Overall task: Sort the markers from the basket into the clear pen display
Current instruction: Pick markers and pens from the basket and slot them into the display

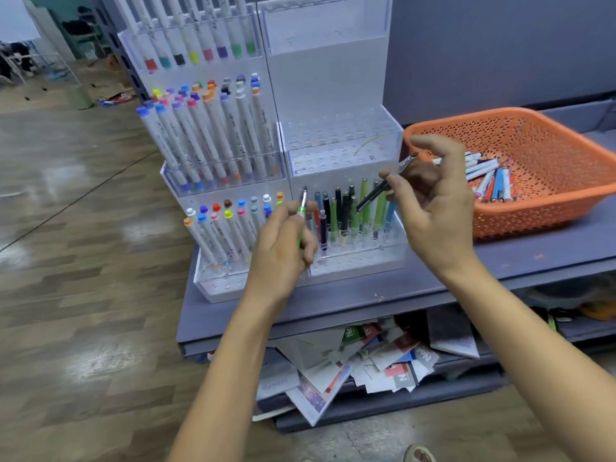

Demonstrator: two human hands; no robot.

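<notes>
A clear pen display stands on a grey shelf; its left half is filled with white markers with coloured caps, and its lower right tier holds several pens upright. My left hand grips a green pen upright in front of that tier. My right hand pinches a black pen slanted above the pens in the tier. An orange basket at the right holds several loose markers.
The upper right tiers of the display show bare holes. The grey shelf has a lower level with scattered paper boxes. Wooden floor lies to the left, and a foot shows at the bottom edge.
</notes>
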